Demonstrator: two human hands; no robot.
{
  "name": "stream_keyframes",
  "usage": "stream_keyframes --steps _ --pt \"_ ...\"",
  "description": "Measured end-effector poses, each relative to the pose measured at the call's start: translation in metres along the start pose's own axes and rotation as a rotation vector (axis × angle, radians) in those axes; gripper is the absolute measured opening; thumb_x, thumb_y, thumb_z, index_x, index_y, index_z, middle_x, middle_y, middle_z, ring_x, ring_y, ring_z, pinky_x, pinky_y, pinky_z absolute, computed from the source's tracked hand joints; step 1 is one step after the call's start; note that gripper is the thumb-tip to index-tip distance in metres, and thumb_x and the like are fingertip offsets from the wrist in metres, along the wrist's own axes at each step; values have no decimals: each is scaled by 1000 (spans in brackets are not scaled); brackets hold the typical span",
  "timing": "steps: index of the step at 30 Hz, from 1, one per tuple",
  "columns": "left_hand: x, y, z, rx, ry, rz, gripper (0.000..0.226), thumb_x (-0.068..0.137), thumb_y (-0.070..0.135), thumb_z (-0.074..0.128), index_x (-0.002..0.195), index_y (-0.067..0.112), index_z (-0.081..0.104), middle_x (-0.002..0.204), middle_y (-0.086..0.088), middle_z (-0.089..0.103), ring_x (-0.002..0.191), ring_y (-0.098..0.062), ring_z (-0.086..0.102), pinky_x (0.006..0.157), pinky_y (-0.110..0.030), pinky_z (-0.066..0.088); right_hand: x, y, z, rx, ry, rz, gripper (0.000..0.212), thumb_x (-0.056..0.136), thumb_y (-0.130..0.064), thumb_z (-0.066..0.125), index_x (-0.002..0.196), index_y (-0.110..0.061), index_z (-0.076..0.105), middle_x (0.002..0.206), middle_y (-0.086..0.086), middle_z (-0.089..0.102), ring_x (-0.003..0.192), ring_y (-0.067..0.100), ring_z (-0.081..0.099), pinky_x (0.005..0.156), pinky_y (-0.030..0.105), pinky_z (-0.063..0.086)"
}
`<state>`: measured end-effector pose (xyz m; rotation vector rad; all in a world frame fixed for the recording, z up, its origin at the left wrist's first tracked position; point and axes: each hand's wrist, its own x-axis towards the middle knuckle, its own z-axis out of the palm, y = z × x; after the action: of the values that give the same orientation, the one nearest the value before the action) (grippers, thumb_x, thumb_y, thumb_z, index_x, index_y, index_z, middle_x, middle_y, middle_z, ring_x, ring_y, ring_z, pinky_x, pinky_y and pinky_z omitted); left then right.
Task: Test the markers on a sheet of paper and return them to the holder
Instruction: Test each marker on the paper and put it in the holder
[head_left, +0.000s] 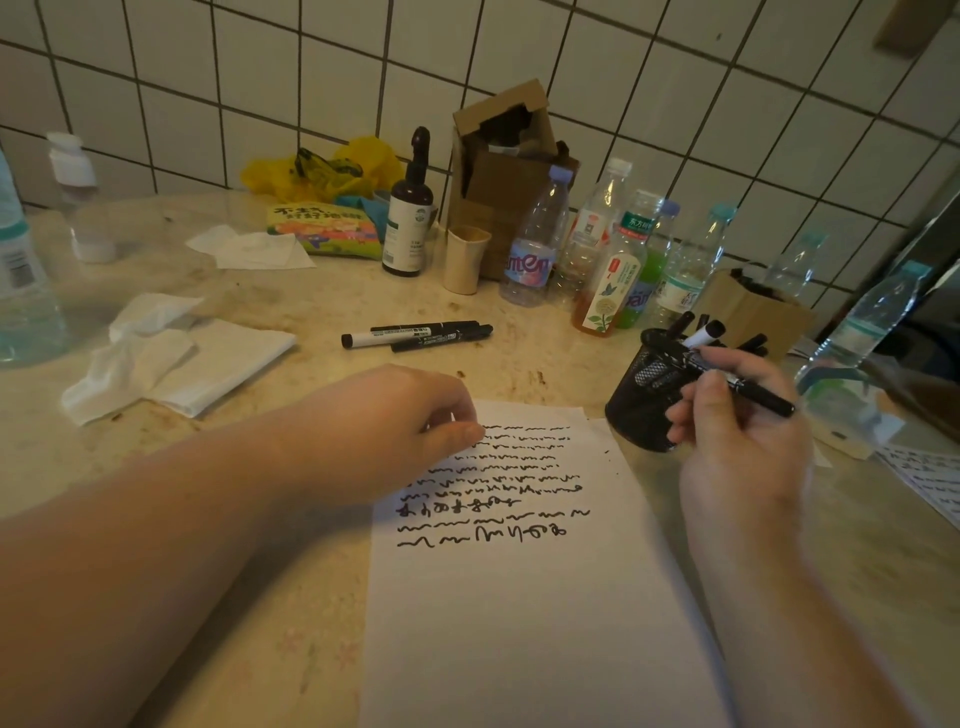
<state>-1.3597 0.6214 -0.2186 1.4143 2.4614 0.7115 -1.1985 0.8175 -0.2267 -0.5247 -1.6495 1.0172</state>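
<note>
Just beside the right edge of the sheet of paper (524, 597), my right hand (737, 447) pinches a black marker (748, 387) between thumb and curled fingers. Its long axis runs from upper left, where one end sits right at the rim of the mesh holder (644, 400), down to the lower right, past my knuckles. The holder stands touching the paper's upper right corner, directly ahead of this hand and already holding several markers. My left hand (415, 415) rests with loosely curled fingers on the top left of the paper, pinning it over the scribbled lines, well apart from the holder. So the right hand is the nearer one. I judge the marker must tip more upright to drop in. Two markers (415, 334) lie flat on the counter (260, 597) beyond the paper, pointing left-right, nearer my left hand.
</note>
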Motion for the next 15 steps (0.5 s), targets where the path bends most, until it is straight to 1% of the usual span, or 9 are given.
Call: stream_keyframes --steps 3,6,9,11,15 --pt "0 -2 0 -8 6 10 19 94 53 51 107 44 61 92 19 62 83 0 58 74 -21 47 6 5 -3 -102 75 -5 22 103 -22 52 102 -42 62 81 -1 63 71 14 61 66 35 51" --pt "1 -4 0 -10 25 21 19 94 52 51 106 42 62 93 18 64 83 -1 58 75 -22 49 8 8 -6 -171 81 -15 21 102 -29 53 97 -48 61 78 -1 63 69 17 61 63 39 53" --pt "1 -7 2 13 22 15 19 95 51 52 106 42 63 92 18 63 83 0 58 75 -22 49 9 7 -6 -187 101 -27 16 101 -30 52 103 -43 62 81 1 63 71 17 60 65 36 50" --pt "2 -9 4 37 0 17 21 94 52 52 108 41 64 93 19 64 84 0 60 78 -23 51 11 6 -6 -186 119 -17 16 102 -28 53 107 -39 62 82 1 63 72 14 60 67 31 48" --pt "3 -9 4 53 -19 26 23 96 50 51 110 39 65 94 19 66 85 0 61 83 -26 55 17 -8 -7 -223 111 8 19 102 -24 53 110 -40 62 91 -5 66 77 10 63 73 33 53"
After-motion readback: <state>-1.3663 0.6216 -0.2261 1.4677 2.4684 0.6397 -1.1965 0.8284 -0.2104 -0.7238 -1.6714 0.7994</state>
